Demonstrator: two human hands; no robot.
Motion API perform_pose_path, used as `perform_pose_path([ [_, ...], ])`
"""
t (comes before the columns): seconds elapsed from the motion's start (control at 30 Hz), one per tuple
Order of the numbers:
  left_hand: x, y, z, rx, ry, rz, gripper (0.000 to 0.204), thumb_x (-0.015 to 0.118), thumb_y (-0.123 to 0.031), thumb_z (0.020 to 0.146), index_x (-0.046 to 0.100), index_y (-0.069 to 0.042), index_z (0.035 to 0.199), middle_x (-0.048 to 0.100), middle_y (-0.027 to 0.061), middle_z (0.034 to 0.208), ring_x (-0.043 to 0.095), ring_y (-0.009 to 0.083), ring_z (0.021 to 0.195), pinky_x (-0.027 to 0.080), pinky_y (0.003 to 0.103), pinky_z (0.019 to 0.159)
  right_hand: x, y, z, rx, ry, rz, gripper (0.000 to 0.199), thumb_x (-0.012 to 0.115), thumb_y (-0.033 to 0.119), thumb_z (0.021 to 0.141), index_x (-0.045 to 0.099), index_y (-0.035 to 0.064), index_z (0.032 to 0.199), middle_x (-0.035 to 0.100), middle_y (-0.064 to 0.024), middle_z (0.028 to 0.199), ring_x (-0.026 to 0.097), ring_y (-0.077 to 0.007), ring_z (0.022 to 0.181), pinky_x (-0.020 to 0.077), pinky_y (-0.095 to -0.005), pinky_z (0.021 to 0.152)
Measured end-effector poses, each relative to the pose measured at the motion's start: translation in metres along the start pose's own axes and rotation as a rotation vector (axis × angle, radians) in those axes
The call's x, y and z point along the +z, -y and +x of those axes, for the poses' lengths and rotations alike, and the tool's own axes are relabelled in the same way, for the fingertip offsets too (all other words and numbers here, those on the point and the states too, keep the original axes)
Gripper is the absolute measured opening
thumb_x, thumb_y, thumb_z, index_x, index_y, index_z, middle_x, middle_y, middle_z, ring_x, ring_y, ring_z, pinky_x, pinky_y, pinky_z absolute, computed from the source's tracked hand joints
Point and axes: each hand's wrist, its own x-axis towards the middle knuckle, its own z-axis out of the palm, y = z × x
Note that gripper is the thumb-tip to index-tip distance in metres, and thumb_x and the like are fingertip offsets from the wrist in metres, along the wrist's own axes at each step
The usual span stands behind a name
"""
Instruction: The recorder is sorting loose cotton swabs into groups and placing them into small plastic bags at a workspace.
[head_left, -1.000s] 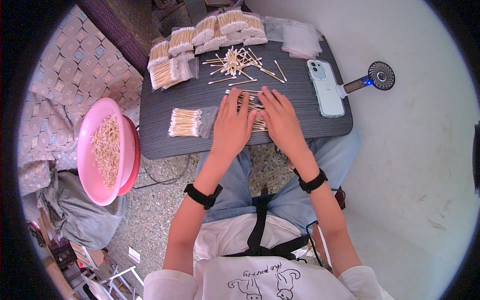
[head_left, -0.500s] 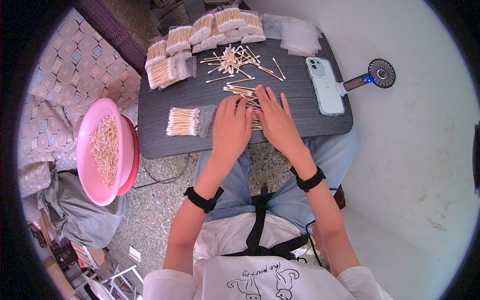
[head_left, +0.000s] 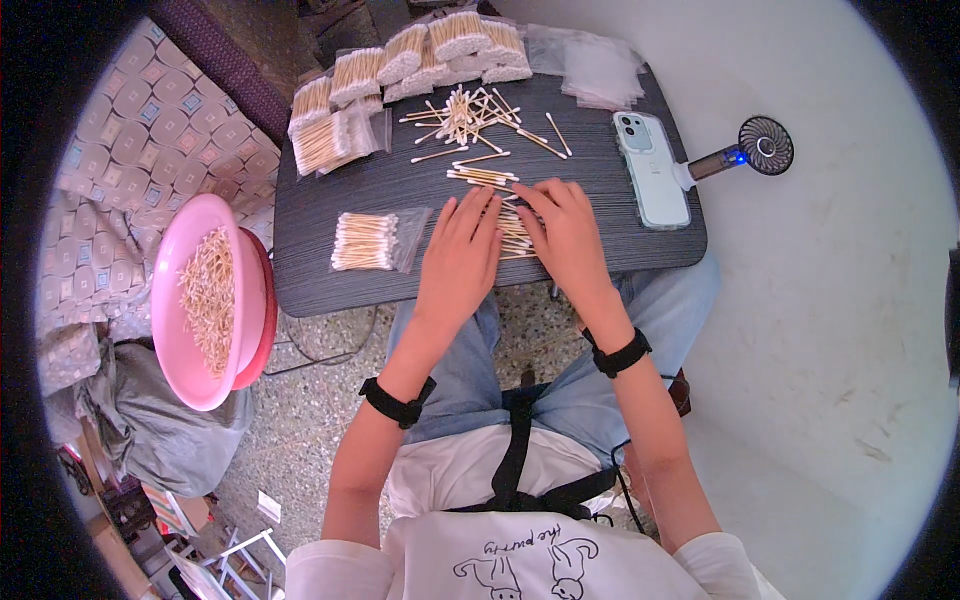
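Between my hands lies a row of cotton swabs [head_left: 515, 235] near the front edge of the dark table. My left hand [head_left: 462, 245] rests flat along the row's left side, its fingers stretched out. At the right side is my right hand [head_left: 568, 235], its thumb against the swabs and its fingers loosely bent but apart. A few more swabs [head_left: 482, 176] lie crosswise just beyond my fingertips. To the left of my left hand, a clear bag packed with cotton swabs [head_left: 364, 242] lies flat. Part of the row is hidden under my hands.
Farther back is a loose heap of swabs [head_left: 465, 118], with filled bags [head_left: 405, 58] stacked behind it. Empty clear bags [head_left: 600, 70] lie at the back right. A phone [head_left: 652, 170] and a small fan [head_left: 765, 146] are at the right. A pink basin [head_left: 168, 300] of swabs stands left.
My right hand has moved slightly right and drawn its fingers in, uncovering more of the swab row. My left hand has shifted a little left.
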Motion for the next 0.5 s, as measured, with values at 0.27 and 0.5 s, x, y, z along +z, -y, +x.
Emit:
perform_pose_path([
  [0.27,-0.0010,-0.0003,-0.0015,-0.007,0.002,-0.046,0.037,0.050,-0.011,0.095,0.050,0.001,0.130,0.050,0.0173,0.134,0.045,0.0343,0.129,0.033,0.046,0.112,0.0012,-0.0003,0.0071,0.018,0.035,0.036,0.008,0.064,0.010,0.084,0.064,0.0040,0.089,0.058,-0.0084,0.087,0.055,-0.0295,0.087,0.0451,-0.0408,0.078],
  [0.5,-0.0003,-0.0014,-0.0043,-0.102,-0.087,-0.118,0.040,0.051,-0.013,0.096,0.046,0.000,0.133,0.048,0.0218,0.134,0.044,0.0408,0.129,0.033,0.046,0.112,-0.0084,0.0001,0.0064,0.041,-0.024,0.057,0.006,0.064,0.008,0.084,0.063,0.0032,0.086,0.059,-0.0104,0.086,0.055,-0.0316,0.084,0.0456,-0.0416,0.076],
])
